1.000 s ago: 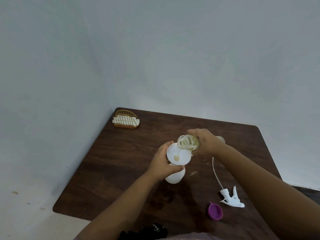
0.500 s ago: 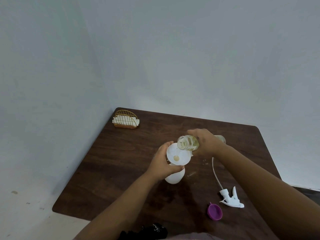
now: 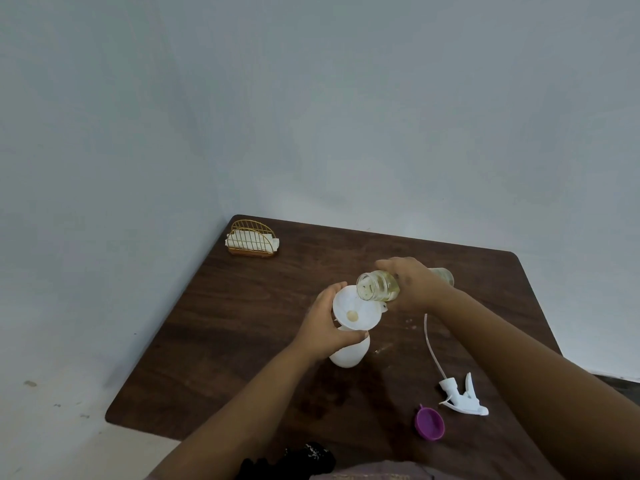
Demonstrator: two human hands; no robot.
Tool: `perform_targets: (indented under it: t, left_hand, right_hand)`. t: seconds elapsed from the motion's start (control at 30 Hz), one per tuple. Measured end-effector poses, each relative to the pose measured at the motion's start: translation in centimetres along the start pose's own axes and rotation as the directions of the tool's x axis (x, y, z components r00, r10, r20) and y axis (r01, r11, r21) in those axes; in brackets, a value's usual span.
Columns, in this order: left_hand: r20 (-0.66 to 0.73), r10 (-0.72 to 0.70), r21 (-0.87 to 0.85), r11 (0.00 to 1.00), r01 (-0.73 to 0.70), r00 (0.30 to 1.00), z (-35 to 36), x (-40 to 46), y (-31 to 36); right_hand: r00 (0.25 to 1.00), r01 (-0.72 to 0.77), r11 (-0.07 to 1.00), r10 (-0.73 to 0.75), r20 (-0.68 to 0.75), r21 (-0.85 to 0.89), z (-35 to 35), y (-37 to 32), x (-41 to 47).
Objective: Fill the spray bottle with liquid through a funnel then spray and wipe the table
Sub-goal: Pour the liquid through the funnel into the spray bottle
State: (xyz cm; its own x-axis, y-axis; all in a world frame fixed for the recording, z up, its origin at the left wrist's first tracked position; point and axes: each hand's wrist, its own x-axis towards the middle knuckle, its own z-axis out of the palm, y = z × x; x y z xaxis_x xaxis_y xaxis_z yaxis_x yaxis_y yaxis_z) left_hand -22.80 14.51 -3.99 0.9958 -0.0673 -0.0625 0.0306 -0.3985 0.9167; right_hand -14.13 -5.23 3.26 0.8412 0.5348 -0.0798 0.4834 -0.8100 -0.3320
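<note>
Head view: right hand (image 3: 414, 285) grips a tilted clear glass jar of yellowish liquid (image 3: 379, 286), mouth over the white plastic funnel (image 3: 356, 308); left hand (image 3: 327, 323) curls round the white plastic spray bottle (image 3: 348, 355) beneath it.

The left hand (image 3: 323, 327) grips the white bottle (image 3: 348, 353) and funnel (image 3: 356, 308) on the brown bench (image 3: 249, 327). The right hand (image 3: 410, 284) tips a glass jar (image 3: 377, 286) of yellowish liquid over the funnel. A spray head (image 3: 462, 396) and purple cap (image 3: 430, 423) lie near the right forearm; a napkin holder (image 3: 252, 239) stands at the far corner.
</note>
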Motion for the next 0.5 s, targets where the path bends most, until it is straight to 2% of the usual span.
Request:
perform_targets:
  t: [0.5]
  left_hand:
    - [0.037,0.0,-0.041,0.999,0.002,0.999,-0.27,-0.14,0.34]
  right_hand:
    - [1.0,0.012,0.999,-0.012,0.001,-0.046,-0.03,0.29,0.38]
